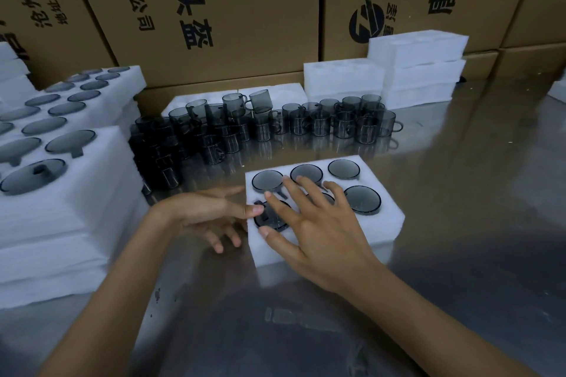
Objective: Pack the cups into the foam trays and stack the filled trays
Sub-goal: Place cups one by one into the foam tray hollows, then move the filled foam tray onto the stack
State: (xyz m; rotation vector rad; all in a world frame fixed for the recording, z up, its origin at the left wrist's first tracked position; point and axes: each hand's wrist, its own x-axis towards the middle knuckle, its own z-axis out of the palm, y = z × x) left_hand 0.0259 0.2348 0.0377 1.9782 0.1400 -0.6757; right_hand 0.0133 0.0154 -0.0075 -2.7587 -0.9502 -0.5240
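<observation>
The right hand [318, 223] is lying flat, fingers spread and straight, across the filled foam tray [376, 232], pressing down the cups [361, 202] seated in its six holes. The left hand [214, 214] is resting against the tray's left wall, fingers relaxed and gripping nothing. The stack of filled trays [61, 223] is sitting left of this tray, nearer the left hand, so the tray probably has to travel leftward.

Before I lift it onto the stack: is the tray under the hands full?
Seems full: the foam tray shows cups in five pockets; the right hand hides the sixth.
</observation>
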